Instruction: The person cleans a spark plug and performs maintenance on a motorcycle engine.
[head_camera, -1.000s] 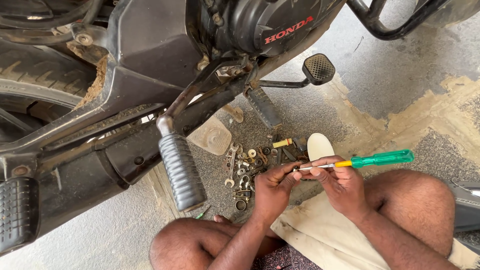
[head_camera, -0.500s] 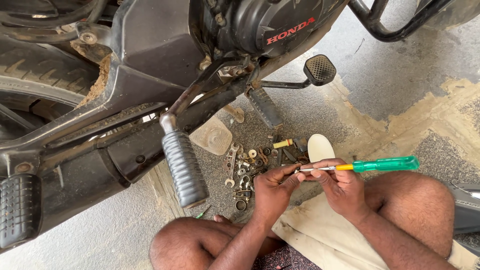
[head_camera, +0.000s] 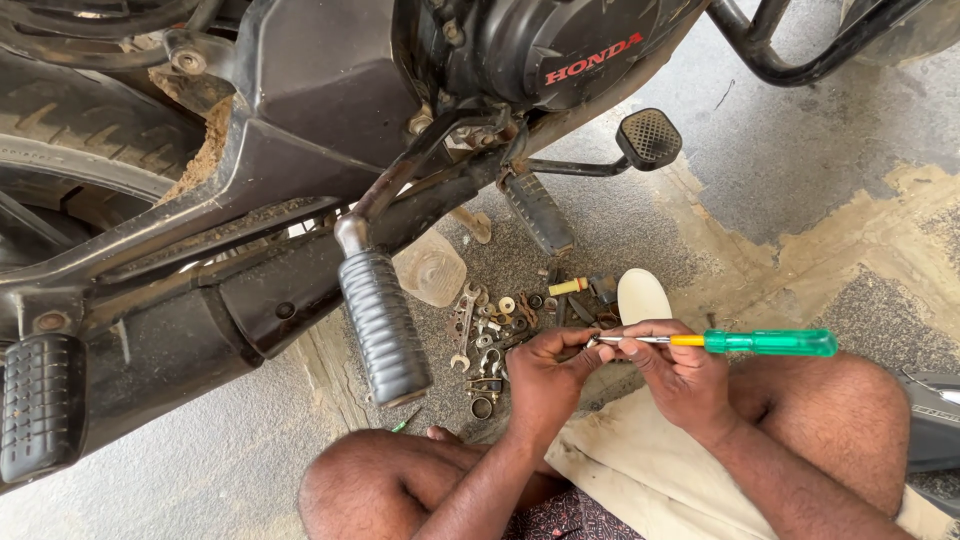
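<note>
i see my right hand (head_camera: 680, 375) clamped on one green-handled screwdriver (head_camera: 740, 342), my left hand (head_camera: 545, 375) pinching its tip, two footpegs (head_camera: 385, 325) nearby.

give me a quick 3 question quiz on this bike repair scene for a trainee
1. Multiple choice: what colour is the handle of the screwdriver? A) red B) green C) black
2. True or false: the left hand and the right hand meet at the screwdriver's metal tip.
3. Fill in: the loose spanner, washers and small parts lie on the ground just to the right of the ribbed ___.

Key: 1 B; 2 true; 3 footrest
</note>
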